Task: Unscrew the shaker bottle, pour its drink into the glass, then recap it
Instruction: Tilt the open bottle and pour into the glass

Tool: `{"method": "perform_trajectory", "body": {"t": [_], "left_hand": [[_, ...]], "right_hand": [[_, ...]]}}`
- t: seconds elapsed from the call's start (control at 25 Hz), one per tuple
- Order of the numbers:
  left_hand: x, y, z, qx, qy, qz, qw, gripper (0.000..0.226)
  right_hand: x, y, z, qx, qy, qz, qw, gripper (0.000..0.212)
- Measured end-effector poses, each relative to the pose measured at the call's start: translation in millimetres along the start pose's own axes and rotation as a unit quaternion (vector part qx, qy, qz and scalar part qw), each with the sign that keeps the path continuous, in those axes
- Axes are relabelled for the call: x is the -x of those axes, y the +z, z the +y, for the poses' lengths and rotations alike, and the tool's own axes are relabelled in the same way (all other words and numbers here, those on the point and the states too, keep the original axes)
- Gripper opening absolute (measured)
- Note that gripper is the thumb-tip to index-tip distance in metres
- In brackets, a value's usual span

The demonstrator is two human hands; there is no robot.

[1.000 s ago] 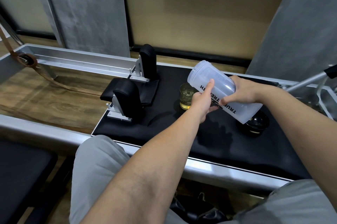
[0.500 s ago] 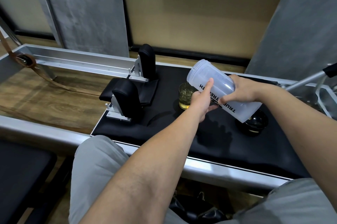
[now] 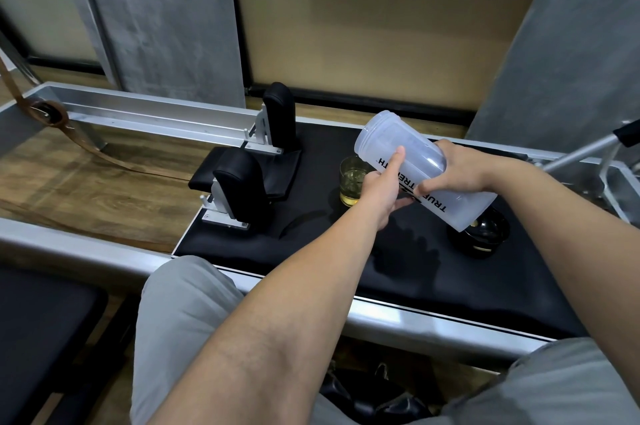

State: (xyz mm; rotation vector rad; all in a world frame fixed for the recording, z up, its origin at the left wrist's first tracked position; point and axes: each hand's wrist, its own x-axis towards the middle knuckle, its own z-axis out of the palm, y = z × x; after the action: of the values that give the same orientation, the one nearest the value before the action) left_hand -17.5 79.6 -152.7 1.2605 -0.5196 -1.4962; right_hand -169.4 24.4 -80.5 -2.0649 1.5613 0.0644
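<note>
Barely anything has moved over the last second: bottle (image 3: 426,171) holds pretty much the same tilt, maybe nudged a touch, both hands where they were. Looks to me like the pour is basically done and it's just hanging there before coming back upright.

Head view, the only one: bottle is uncapped, held in the air above the black worktop (image 3: 311,237), just right of the glass (image 3: 352,186). Its long axis runs diagonally, open mouth up and to the left, away from the person, base down to the right, right over the cap (image 3: 483,234) sitting on the worktop. Mouth is higher than the base, so nothing's flowing; bottle looks empty. Glass has yellowish drink in the bottom.

Left hand (image 3: 379,192) grips the near side of the bottle, index finger stretched up along the wall, the rest curled underneath. Right hand (image 3: 457,170) wraps over the top of the middle, thumb pressed on the lettering.

Next is probably standing it up and grabbing the cap.
</note>
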Motion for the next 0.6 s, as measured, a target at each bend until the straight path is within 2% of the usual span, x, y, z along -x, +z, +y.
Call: {"method": "perform_trajectory", "body": {"t": [0.6], "left_hand": [[-1.0, -0.7, -1.5, 0.006, -0.005, -0.005, 1.0, 0.056]], "right_hand": [[1.2, 0.7, -1.2, -0.005, 0.0, -0.002, 1.0, 0.087]]}}
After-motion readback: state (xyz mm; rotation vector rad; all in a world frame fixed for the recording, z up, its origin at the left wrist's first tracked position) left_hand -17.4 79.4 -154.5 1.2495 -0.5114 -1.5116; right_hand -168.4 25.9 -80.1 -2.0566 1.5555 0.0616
